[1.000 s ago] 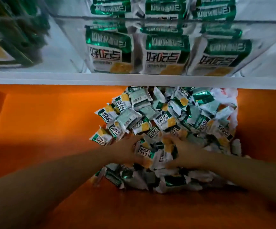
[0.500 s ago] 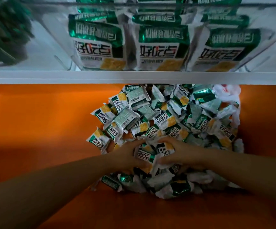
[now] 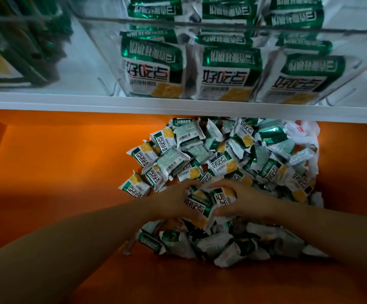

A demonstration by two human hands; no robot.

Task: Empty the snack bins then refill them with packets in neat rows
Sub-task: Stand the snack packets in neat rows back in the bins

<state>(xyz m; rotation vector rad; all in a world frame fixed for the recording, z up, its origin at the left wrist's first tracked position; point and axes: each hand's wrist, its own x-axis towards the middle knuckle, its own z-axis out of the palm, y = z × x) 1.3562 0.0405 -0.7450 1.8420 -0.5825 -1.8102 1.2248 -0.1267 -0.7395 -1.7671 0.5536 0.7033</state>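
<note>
Bare orange surface (image 3: 57, 161) lies open left of the loose heap of green-and-white foil snack packets (image 3: 222, 159), which runs back under the white shelf edge (image 3: 68, 105). Above, a clear plastic bin (image 3: 200, 24) holds upright packets in rows. At the heap's near side, the left hand (image 3: 169, 202) and right hand (image 3: 241, 202) curl round a small bunch of packets (image 3: 202, 205), fingertips nearly meeting.

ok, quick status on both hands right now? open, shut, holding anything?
Left hand: closed, fingers curled round a bunch of snack packets.
Right hand: closed, gripping the same bunch from the other side.
</note>
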